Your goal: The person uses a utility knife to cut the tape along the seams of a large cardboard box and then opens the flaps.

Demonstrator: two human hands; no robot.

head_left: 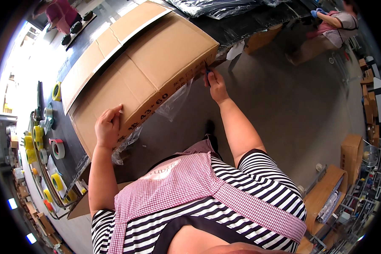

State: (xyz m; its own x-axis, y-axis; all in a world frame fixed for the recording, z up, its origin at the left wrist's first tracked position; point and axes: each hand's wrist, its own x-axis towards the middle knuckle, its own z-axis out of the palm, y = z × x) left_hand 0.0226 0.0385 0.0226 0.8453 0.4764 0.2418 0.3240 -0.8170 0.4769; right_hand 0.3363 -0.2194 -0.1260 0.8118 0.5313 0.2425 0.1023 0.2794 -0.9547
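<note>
A large brown cardboard box (148, 72) lies on a dark worktable (67, 127), one top flap folded open at the far side. My left hand (108, 127) rests on the box's near edge close to its left corner, fingers bent over the top. My right hand (216, 84) is at the box's right corner and grips a small dark tool (207, 73) whose tip touches the box side. Clear plastic film (173, 103) hangs from under the box. My striped shirt and checked apron fill the lower picture.
Several rolls of yellow and white tape (57, 148) sit on a rack at the table's left end. Another person (336, 27) in blue gloves works at the far right. Cardboard boxes (351, 154) and a wooden board stand on the grey floor at right.
</note>
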